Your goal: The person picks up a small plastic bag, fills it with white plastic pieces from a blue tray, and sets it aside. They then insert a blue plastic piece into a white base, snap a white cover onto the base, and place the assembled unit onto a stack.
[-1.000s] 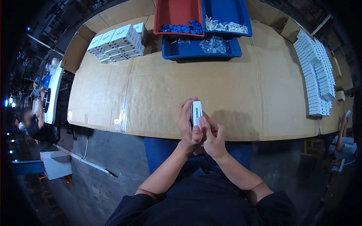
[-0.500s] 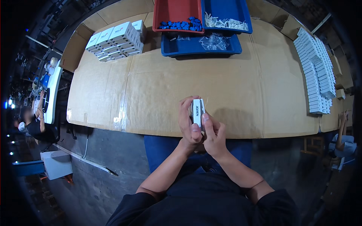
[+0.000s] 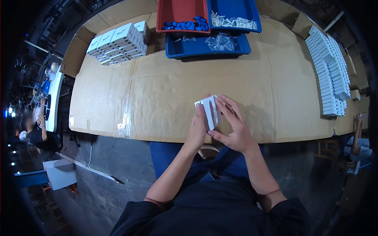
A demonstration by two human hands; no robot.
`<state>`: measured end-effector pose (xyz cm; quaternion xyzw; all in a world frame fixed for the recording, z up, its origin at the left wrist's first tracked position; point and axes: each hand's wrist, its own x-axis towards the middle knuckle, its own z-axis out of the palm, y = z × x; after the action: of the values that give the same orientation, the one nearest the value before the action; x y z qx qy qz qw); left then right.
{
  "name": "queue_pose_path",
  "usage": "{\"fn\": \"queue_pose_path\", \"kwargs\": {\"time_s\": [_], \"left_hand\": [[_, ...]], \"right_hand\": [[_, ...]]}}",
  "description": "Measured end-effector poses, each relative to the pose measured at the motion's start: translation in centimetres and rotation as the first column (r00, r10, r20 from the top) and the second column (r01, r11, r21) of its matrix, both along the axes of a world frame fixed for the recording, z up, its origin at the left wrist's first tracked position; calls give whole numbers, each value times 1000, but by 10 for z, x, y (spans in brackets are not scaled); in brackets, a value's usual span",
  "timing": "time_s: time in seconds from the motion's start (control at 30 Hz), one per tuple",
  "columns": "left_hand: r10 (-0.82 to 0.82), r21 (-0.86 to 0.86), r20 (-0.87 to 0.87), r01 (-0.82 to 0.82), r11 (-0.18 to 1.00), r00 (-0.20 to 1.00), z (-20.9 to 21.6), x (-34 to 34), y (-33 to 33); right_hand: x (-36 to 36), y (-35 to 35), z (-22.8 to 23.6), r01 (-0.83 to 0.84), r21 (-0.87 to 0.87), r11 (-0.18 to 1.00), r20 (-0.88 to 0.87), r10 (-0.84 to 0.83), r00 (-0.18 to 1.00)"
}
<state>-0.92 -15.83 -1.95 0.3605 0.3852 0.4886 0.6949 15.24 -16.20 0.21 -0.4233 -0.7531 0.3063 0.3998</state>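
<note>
A small white plastic housing (image 3: 210, 113) with slot-like grooves is held up between my hands, just above the near edge of the cardboard-covered table. It is tilted, its narrow end toward me. My left hand (image 3: 197, 128) grips its left side, the thumb along the upper left edge and the other fingers mostly hidden behind. From the right, my right hand (image 3: 238, 128) has its fingertips on the housing's far right edge and its thumb by the near end. The fingers of this hand are curved around the piece.
Beyond my hands, a red tray (image 3: 159, 23) holds blue parts and a blue tray (image 3: 258, 23) white pieces. A lower blue tray (image 3: 173, 51) holds clear pieces. White boxes (image 3: 120, 41) stand stacked far left, white units (image 3: 328, 74) at right. Co-workers (image 3: 37, 128) sit at both sides.
The housing has turned from its narrow printed side to a broader grooved face. My right hand has opened wider and shifted right; both thumbs have changed place.
</note>
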Motion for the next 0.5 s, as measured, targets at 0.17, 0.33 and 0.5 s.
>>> {"fn": "queue_pose_path", "kwargs": {"time_s": [0.17,0.33,0.5], "left_hand": [[-51,-278,251,122,953,967,12,9,-9],[-39,-350,272,137,926,962,12,11,-13],[-31,-309,197,92,946,980,3,8,-14]], "right_hand": [[9,14,-12,-32,255,967,53,19,998],[3,20,-26,-55,427,903,39,42,998],[-2,15,-31,-32,437,899,-12,41,999]]}}
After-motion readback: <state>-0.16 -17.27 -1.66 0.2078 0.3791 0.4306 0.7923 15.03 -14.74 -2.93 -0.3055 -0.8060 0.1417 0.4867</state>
